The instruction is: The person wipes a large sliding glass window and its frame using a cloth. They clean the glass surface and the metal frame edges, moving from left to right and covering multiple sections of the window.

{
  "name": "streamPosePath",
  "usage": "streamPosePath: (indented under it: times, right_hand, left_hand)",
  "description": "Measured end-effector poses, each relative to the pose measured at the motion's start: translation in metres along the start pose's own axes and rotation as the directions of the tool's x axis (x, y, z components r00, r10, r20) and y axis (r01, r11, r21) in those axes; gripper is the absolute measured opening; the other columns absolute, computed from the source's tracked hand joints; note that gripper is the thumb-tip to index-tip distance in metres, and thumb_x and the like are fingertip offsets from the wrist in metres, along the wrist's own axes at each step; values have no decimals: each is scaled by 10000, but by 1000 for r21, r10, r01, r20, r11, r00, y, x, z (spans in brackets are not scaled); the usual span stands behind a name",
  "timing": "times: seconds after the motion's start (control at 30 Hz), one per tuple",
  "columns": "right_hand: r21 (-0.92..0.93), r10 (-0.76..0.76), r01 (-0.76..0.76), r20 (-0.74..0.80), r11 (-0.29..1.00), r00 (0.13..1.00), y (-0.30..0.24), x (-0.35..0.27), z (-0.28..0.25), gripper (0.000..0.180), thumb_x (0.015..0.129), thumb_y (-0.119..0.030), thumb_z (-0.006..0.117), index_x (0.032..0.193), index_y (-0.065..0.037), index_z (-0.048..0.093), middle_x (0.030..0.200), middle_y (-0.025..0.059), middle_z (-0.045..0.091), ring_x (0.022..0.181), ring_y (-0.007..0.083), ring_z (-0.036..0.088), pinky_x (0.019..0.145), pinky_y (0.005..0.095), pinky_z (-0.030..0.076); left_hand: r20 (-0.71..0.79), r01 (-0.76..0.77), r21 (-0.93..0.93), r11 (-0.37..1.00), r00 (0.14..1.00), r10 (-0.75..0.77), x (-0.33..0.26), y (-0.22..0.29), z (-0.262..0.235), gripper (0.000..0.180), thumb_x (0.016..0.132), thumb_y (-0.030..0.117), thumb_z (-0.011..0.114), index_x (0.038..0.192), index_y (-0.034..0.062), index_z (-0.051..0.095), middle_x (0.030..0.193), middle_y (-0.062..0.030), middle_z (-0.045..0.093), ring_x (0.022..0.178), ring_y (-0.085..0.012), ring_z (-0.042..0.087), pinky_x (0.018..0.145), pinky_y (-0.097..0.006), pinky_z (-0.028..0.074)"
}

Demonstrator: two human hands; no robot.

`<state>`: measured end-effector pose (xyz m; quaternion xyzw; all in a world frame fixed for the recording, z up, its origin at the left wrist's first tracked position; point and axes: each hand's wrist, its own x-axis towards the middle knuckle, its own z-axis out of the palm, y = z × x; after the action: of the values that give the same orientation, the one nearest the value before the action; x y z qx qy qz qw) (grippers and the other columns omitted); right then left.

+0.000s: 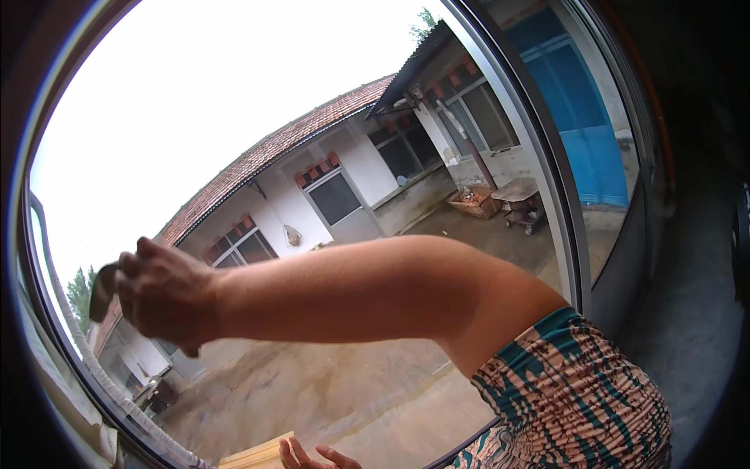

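My right arm reaches across the view from the lower right, in a patterned green and pink short sleeve (pixel 578 383). At the far left my right hand (pixel 168 297) is closed in a fist, its knuckles slightly blurred. A dark grey-green flat thing (pixel 102 293) with a rounded end sticks out of that fist; its kind cannot be made out. The hand is close to the left side of the window frame (pixel 58 336). At the bottom edge only the fingers of my left hand (pixel 316 459) show, apart and seemingly holding nothing, beside a pale yellow wooden piece (pixel 258 453).
A grey metal upright (pixel 539 133) of the frame stands at the right, with a blue door (pixel 590 148) beyond it. Light curtain-like cloth (pixel 74 399) hangs at the lower left. Outside are a wet yard (pixel 312 383), a tile-roofed building (pixel 281 141), a basket (pixel 475 203) and a small wheeled stand (pixel 517 191).
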<state>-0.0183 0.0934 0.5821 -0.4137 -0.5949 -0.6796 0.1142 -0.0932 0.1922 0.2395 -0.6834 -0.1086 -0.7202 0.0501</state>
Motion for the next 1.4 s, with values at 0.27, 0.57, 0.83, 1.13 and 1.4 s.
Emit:
streamPosePath:
  times: [0.27, 0.57, 0.83, 1.13, 1.4]
  right_hand:
    - [-209, 481, -535, -258, 819, 838, 172, -79, -107, 439, 706, -206, 776, 1125, -112, 682, 1106, 98, 689, 1076, 257, 602, 963, 419, 445]
    - [-564, 373, -607, -484, 559, 792, 243, -255, -200, 379, 801, -130, 661, 1178, -95, 640, 1076, 130, 680, 988, 331, 604, 903, 442, 463]
    - [-462, 576, -657, -325, 596, 750, 97, -402, -214, 599, 722, -1, 664, 1305, -90, 557, 1284, 133, 585, 1149, 357, 524, 1002, 469, 379]
    - [110, 930, -958, -293, 263, 222, -88, -508, -178, 540, 942, -179, 543, 1426, 6, 392, 1464, 223, 342, 1338, 374, 366, 1117, 456, 283]
    - [-257, 629, -745, -409, 616, 661, 66, -387, -179, 410, 894, -137, 588, 1295, -49, 576, 1317, 164, 521, 1232, 332, 478, 1042, 446, 379]
  left_hand:
    - [4, -44, 85, 995, 999, 43, 3, -7, -4, 437, 1028, 269, 457, 1348, -27, 483, 1351, -247, 449, 1240, -397, 418, 1031, -539, 334]
    - [-2, -31, 94, 995, 1000, 31, 1, 0, 3, 410, 1023, 211, 457, 1358, -25, 463, 1363, -237, 450, 1270, -394, 422, 1058, -533, 324]
    - [-16, -40, 100, 994, 999, 42, -3, 1, 9, 415, 1023, 208, 453, 1363, -29, 466, 1363, -249, 463, 1269, -409, 434, 1056, -536, 328]
    - [-39, -58, 109, 992, 997, 63, -1, 1, 15, 419, 1023, 207, 449, 1343, -60, 490, 1366, -238, 485, 1283, -391, 442, 1064, -514, 321]
    - [-11, -65, 138, 988, 998, 68, -7, -10, 15, 436, 1030, 222, 430, 1355, -66, 478, 1384, -240, 470, 1291, -400, 426, 1071, -521, 304]
